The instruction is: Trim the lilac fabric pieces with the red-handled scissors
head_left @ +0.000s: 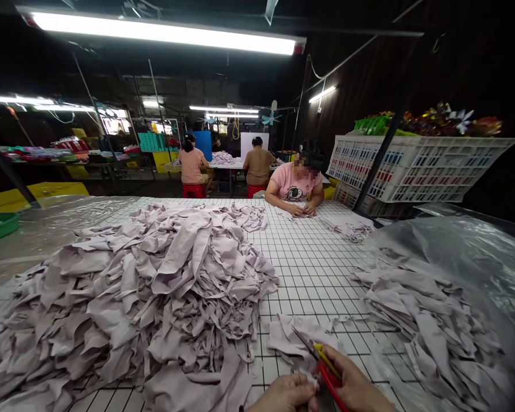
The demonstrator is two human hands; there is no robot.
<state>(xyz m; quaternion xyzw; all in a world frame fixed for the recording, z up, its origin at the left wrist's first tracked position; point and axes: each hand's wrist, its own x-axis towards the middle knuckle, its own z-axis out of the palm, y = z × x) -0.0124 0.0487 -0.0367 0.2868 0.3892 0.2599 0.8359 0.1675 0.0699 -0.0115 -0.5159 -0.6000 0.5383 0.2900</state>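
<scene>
Low in the head view, my right hand is closed round a pair of scissors with red and yellow handles. The blades point up and to the left, over a pale lilac-grey fabric piece lying on the table. Beside them my left hand pinches an edge of that fabric between thumb and fingers, close to the scissors. To the left rises a large heap of similar fabric pieces. Another stack of fabric pieces lies to the right.
The table has a white top with a black grid. Clear plastic sheeting covers its right side. A co-worker leans over fabric at the far edge. White plastic crates stand at the right, and a green basin at the left.
</scene>
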